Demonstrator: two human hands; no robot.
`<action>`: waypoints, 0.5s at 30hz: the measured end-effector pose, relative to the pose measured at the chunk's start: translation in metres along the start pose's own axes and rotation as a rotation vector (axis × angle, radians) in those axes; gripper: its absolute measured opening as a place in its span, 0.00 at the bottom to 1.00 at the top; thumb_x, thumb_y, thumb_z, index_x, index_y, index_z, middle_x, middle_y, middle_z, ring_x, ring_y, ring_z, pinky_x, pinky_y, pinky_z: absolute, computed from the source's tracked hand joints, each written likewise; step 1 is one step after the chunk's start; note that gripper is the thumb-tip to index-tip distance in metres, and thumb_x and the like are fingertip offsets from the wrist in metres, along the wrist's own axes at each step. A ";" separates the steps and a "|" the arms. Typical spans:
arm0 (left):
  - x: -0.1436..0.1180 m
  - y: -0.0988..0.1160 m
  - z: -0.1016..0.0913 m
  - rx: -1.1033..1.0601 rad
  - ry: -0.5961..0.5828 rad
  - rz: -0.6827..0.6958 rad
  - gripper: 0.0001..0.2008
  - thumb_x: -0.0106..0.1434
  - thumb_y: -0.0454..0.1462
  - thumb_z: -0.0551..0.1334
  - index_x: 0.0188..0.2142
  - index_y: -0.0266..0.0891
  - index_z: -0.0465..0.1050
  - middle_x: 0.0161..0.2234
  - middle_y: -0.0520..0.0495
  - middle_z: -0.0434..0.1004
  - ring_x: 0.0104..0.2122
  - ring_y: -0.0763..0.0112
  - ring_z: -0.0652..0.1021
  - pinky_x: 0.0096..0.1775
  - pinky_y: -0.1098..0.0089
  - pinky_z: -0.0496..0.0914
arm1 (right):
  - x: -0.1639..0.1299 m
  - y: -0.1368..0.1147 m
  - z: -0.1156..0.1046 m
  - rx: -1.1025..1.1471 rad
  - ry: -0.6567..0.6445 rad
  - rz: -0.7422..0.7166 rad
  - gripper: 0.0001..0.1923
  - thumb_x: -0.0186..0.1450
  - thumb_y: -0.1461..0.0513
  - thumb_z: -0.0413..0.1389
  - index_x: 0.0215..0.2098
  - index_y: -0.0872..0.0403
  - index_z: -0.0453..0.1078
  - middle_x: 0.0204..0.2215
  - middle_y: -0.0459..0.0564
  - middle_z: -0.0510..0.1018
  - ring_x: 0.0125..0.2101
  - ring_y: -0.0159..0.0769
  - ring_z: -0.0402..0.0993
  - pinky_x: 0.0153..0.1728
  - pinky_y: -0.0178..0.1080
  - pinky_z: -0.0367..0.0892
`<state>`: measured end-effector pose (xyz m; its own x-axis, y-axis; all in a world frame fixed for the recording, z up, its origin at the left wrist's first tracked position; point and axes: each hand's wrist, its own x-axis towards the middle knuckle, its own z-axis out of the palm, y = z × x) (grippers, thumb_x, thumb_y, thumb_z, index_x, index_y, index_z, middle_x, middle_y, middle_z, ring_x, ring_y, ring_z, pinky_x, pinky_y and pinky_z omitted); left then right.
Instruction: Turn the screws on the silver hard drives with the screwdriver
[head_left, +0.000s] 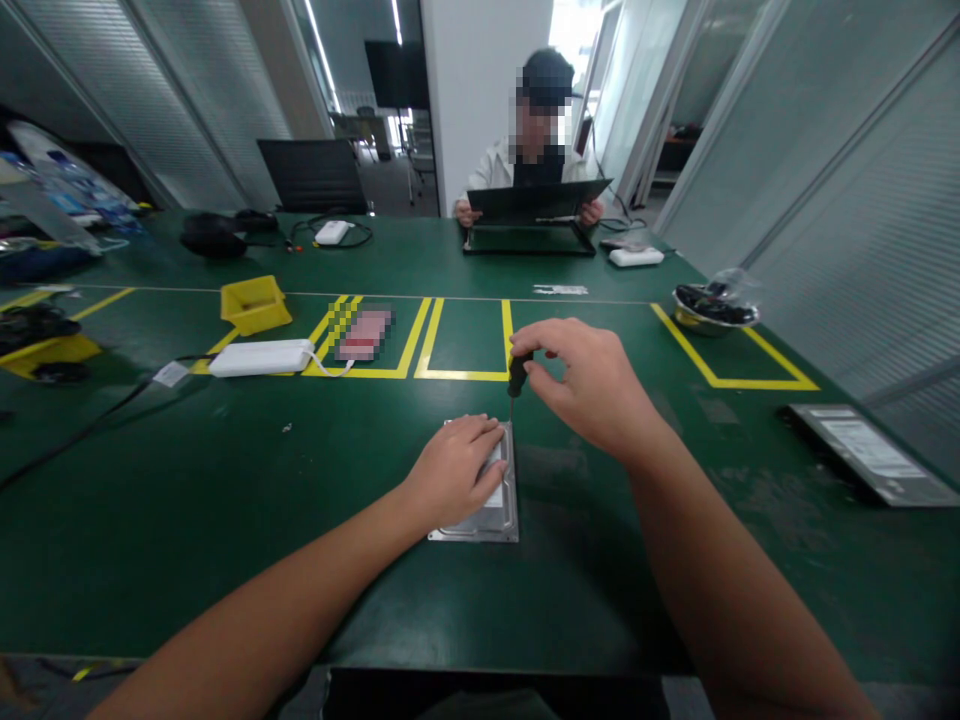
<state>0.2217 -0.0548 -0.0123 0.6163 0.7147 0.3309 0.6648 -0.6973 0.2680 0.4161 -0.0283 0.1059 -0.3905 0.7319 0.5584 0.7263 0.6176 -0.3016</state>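
Observation:
A silver hard drive [491, 522] with a white label lies flat on the green table in front of me. My left hand [459, 472] rests on top of it, fingers stretched out and covering much of the label. In my right hand [574, 375] is a screwdriver [517, 374] with a dark handle, gripped between thumb and fingers. The tool stands nearly upright, its thin shaft pointing down at the drive's far right corner. Whether the tip sits in a screw is too small to tell.
Another drive [874, 455] lies at the right. Further back are a metal bowl [716, 312] of dark parts, a yellow bin [255, 304], a white power strip [260, 358] and a phone [365, 334]. Across the table [285, 560] a person [541, 130] holds a black panel [536, 203] over a frame.

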 end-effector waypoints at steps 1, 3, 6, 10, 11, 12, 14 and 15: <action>0.000 0.000 0.000 0.001 0.005 0.000 0.21 0.67 0.40 0.58 0.56 0.32 0.71 0.56 0.37 0.74 0.56 0.52 0.73 0.59 0.50 0.67 | 0.000 0.000 0.000 -0.004 0.001 -0.009 0.10 0.60 0.69 0.56 0.39 0.53 0.75 0.40 0.49 0.82 0.43 0.42 0.76 0.46 0.43 0.67; 0.000 0.000 0.001 0.002 0.015 0.001 0.20 0.67 0.40 0.58 0.56 0.33 0.71 0.56 0.37 0.74 0.56 0.52 0.73 0.58 0.50 0.68 | 0.001 0.000 0.000 -0.012 0.001 -0.029 0.10 0.61 0.69 0.56 0.38 0.54 0.76 0.40 0.50 0.82 0.42 0.42 0.76 0.46 0.43 0.68; 0.000 0.000 0.001 -0.002 0.020 0.003 0.20 0.67 0.39 0.58 0.55 0.34 0.71 0.55 0.37 0.74 0.56 0.52 0.73 0.58 0.50 0.68 | 0.001 -0.001 0.001 -0.013 -0.002 -0.043 0.11 0.61 0.70 0.56 0.39 0.56 0.77 0.40 0.52 0.82 0.42 0.42 0.76 0.45 0.43 0.68; 0.000 0.000 0.001 -0.008 0.018 0.007 0.20 0.67 0.39 0.58 0.55 0.34 0.71 0.55 0.37 0.75 0.56 0.53 0.73 0.58 0.50 0.68 | 0.000 -0.002 0.001 0.009 -0.012 -0.036 0.14 0.61 0.71 0.56 0.44 0.60 0.78 0.41 0.56 0.79 0.41 0.41 0.75 0.43 0.42 0.70; 0.000 0.000 0.001 -0.009 0.019 0.007 0.20 0.67 0.39 0.58 0.55 0.33 0.71 0.55 0.37 0.75 0.56 0.53 0.73 0.58 0.50 0.68 | 0.000 -0.002 0.001 0.005 -0.016 -0.036 0.15 0.62 0.70 0.56 0.46 0.61 0.77 0.42 0.57 0.79 0.41 0.42 0.75 0.44 0.43 0.70; 0.000 0.000 0.001 -0.008 0.018 0.008 0.20 0.67 0.39 0.58 0.55 0.33 0.71 0.55 0.37 0.75 0.56 0.53 0.73 0.58 0.50 0.68 | 0.000 -0.002 0.001 -0.004 -0.021 -0.036 0.16 0.62 0.70 0.56 0.47 0.62 0.77 0.42 0.58 0.78 0.42 0.43 0.74 0.44 0.44 0.70; 0.000 0.000 0.001 -0.007 0.018 0.006 0.20 0.67 0.39 0.58 0.55 0.33 0.71 0.55 0.37 0.75 0.56 0.52 0.73 0.58 0.50 0.68 | -0.001 -0.001 0.002 -0.031 -0.036 -0.040 0.17 0.62 0.69 0.56 0.49 0.63 0.77 0.43 0.60 0.77 0.43 0.45 0.74 0.46 0.46 0.70; 0.000 0.000 0.001 -0.006 0.018 0.005 0.20 0.67 0.40 0.58 0.56 0.33 0.71 0.55 0.37 0.75 0.56 0.52 0.73 0.58 0.50 0.68 | -0.001 -0.001 0.002 -0.041 -0.043 -0.041 0.17 0.63 0.69 0.56 0.50 0.64 0.76 0.43 0.61 0.76 0.44 0.45 0.73 0.47 0.46 0.69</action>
<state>0.2225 -0.0546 -0.0132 0.6114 0.7103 0.3487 0.6592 -0.7010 0.2721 0.4150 -0.0294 0.1039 -0.4435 0.7187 0.5354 0.7318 0.6353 -0.2466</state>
